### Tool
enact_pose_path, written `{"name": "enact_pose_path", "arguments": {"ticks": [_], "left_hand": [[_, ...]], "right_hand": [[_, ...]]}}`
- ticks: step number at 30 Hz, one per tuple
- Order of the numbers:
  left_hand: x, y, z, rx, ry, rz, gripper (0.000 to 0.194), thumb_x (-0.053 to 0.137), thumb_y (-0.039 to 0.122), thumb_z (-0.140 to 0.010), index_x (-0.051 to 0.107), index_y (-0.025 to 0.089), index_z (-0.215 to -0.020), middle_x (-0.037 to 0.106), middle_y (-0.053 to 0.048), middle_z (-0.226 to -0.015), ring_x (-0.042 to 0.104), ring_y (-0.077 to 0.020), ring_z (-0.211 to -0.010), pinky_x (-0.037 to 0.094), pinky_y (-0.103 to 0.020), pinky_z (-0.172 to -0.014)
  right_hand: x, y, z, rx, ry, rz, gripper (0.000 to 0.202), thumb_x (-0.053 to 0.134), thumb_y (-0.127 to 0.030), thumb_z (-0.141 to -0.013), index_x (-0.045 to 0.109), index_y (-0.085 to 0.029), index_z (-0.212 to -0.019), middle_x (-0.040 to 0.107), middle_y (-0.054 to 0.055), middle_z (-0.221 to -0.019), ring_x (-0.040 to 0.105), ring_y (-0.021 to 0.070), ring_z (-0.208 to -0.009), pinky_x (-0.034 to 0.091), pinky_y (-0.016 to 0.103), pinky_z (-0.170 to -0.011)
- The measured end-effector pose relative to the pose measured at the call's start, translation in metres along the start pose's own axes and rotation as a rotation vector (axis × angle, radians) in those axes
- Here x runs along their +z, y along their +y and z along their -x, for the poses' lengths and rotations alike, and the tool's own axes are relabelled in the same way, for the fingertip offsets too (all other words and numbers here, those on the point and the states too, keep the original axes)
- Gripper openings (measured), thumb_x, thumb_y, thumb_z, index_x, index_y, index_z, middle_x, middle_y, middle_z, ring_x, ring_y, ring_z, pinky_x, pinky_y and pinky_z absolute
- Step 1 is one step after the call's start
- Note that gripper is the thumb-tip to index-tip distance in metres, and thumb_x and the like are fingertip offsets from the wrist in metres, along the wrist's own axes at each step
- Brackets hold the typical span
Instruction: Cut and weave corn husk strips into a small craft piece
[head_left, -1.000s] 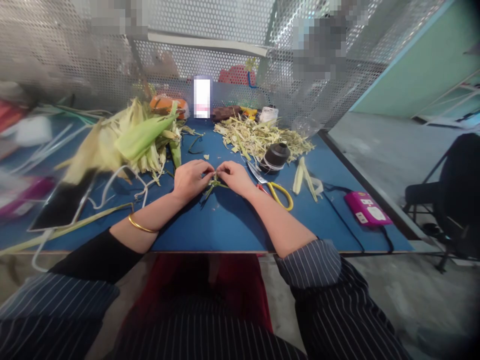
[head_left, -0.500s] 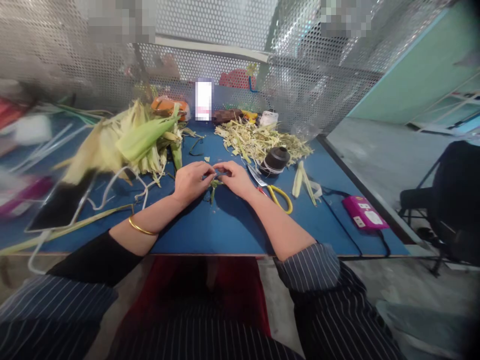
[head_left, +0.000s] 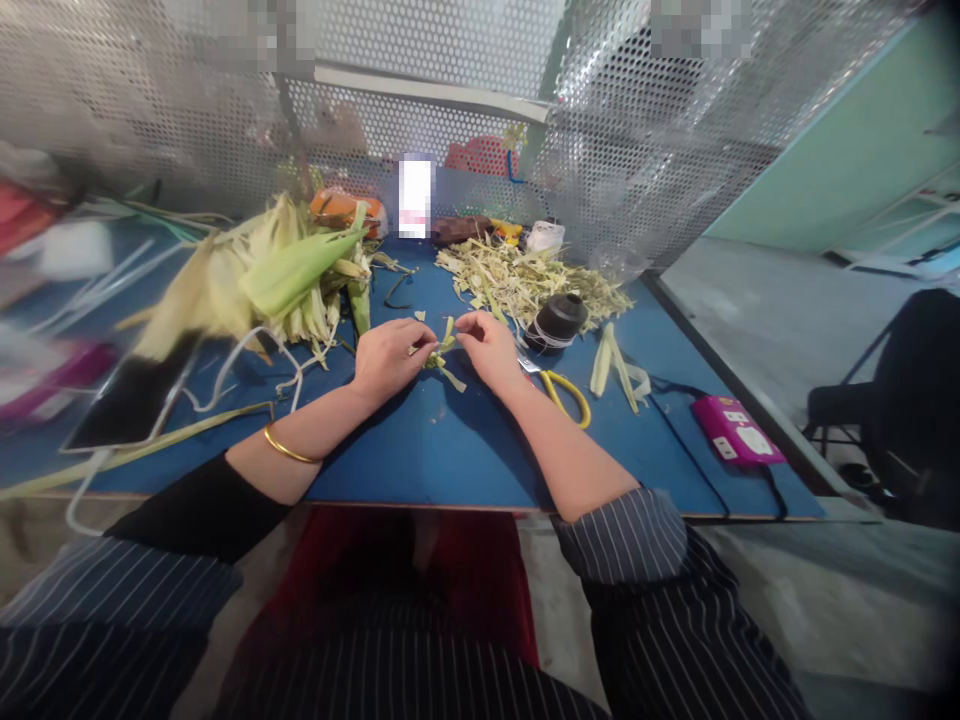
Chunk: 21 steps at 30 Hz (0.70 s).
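Observation:
Over the middle of the blue table, my left hand point(head_left: 394, 358) pinches a small bundle of corn husk strips point(head_left: 452, 377). Some pale green ends stick out of the bundle, up and down. Close by on the right, my right hand point(head_left: 491, 352) has thumb and fingertips drawn together beside the upper strip. Whether a fine thread is between them is too small to see. Scissors point(head_left: 568, 398) with yellow handles lie beside and partly behind my right wrist. A black cone of thread point(head_left: 557, 322) stands just beyond them.
Large corn husks point(head_left: 300, 280) are heaped at the left, by a dark tablet-like device point(head_left: 135, 400) and a white cable point(head_left: 214, 385). Shredded husk point(head_left: 525, 280) covers the back right. Husk pieces point(head_left: 604, 362) and a purple power strip point(head_left: 736, 430) lie right. Perforated metal point(head_left: 427, 120) stands behind.
My right hand has drawn away to the right from my left hand, opening a gap. More of the husk bundle shows now, turned with its ends up and to the lower right.

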<state>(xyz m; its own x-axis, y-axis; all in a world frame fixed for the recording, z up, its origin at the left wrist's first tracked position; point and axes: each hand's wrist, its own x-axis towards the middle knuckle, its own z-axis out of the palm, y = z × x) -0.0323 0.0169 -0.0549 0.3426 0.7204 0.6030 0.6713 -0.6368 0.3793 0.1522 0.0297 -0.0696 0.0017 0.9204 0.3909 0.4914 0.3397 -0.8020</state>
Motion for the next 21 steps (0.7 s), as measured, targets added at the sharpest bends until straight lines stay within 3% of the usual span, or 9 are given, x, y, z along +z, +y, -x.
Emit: {"name": "enact_pose_path", "arguments": {"ticks": [4,10,14,21], "left_hand": [[0.001,-0.001,0.000,-0.001,-0.005,0.003,0.015,0.057,0.028,-0.084,0.069,0.021,-0.078,0.070,-0.003,-0.080,0.062,-0.0166,-0.077,0.042,-0.027,-0.068],[0.002,-0.001,0.000,0.006,-0.008,0.013,0.015,0.056,0.026,-0.084,0.069,0.021,-0.078,0.070,-0.003,-0.082,0.062,-0.0167,-0.078,0.042,-0.028,-0.069],[0.000,0.001,0.000,-0.031,-0.018,0.048,0.014,0.058,0.026,-0.082,0.070,0.021,-0.077,0.070,-0.003,-0.081,0.062,-0.0166,-0.077,0.042,-0.028,-0.069],[0.001,-0.011,-0.005,-0.290,-0.071,0.080,0.015,0.059,0.031,-0.079,0.072,0.022,-0.078,0.071,-0.002,-0.076,0.060,-0.0167,-0.068,0.040,-0.028,-0.062]], "right_hand": [[-0.003,-0.008,0.001,-0.129,-0.038,-0.077,0.035,0.053,-0.008,-0.072,0.066,-0.021,-0.102,0.061,0.003,-0.095,0.058,0.0148,-0.087,0.047,0.032,-0.084],[-0.003,-0.013,0.006,-0.166,-0.163,0.126,0.016,0.060,-0.014,-0.076,0.070,-0.020,-0.087,0.056,0.003,-0.087,0.056,0.0153,-0.081,0.046,0.032,-0.079],[-0.002,-0.011,0.006,-0.200,-0.166,0.240,0.006,0.062,-0.017,-0.078,0.067,-0.020,-0.076,0.056,0.002,-0.085,0.056,0.0160,-0.082,0.043,0.031,-0.077],[-0.016,-0.019,0.002,-0.299,-0.171,0.399,0.008,0.062,-0.016,-0.079,0.066,-0.019,-0.072,0.058,0.005,-0.090,0.053,0.0183,-0.085,0.039,0.033,-0.077]]}}
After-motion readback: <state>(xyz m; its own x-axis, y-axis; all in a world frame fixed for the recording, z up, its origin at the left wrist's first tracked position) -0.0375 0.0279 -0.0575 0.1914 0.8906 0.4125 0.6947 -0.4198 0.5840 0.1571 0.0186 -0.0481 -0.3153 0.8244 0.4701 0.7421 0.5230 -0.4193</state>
